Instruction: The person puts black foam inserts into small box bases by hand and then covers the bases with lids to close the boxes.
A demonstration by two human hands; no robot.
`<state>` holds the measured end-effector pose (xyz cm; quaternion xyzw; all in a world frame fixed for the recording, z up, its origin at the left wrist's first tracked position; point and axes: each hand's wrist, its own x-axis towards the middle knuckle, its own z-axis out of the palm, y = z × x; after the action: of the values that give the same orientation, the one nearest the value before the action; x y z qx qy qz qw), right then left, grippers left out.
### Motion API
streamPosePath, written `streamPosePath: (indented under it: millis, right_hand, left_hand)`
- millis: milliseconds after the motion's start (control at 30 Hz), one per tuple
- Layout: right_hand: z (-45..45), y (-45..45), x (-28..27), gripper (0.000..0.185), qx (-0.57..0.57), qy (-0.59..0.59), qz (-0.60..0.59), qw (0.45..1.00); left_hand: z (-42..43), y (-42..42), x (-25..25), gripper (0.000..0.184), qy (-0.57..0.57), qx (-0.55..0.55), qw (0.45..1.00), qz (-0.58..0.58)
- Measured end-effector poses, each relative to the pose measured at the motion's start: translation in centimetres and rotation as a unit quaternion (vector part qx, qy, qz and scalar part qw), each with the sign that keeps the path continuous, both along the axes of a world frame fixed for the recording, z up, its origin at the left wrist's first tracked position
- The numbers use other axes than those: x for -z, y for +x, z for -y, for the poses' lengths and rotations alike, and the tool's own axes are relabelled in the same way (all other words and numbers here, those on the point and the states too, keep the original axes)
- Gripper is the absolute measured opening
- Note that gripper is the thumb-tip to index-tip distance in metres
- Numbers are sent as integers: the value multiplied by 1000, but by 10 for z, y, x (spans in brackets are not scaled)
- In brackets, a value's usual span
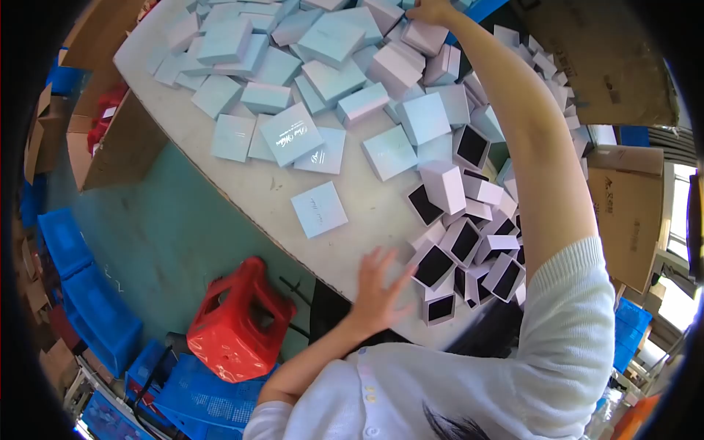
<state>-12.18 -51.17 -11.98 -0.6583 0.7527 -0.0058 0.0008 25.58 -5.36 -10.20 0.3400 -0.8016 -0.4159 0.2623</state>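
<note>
My left hand [380, 293] is over the near edge of the table, its fingers spread and nothing in them. Close to its fingertips stand small open box bases with black insides [434, 265], heaped at the table's right side. My right arm stretches to the far end, where my right hand [434, 12] is at a pale box [425, 35] in the pile; its fingers are partly cut off by the frame edge, so its grip is unclear. A single pale box lid with script lettering [319, 209] lies apart from the pile, beyond my left hand.
Many pale iridescent boxes [330, 40] are heaped over the far part of the white table [257, 192]. A red plastic stool [238, 323] stands at the left on the green floor. Blue crates [99, 312] and cardboard boxes [121, 150] line the left; a large carton [623, 213] stands right.
</note>
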Motion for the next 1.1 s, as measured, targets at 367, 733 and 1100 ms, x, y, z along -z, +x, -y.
streamPosePath:
  millis: [367,733,1100]
  right_hand:
    - [-43,21,-29,96,51,-10,40,998]
    - [-277,191,-108,73,-434,-31,256,863]
    - [-295,248,-58,67,-498,57,256,826]
  left_hand:
    - [22,20,8,73,-10,-127,991,-52]
    - [127,80,32,100,-89,-189,977,-39]
    - [136,77,36,112,-87,-145,985,-18]
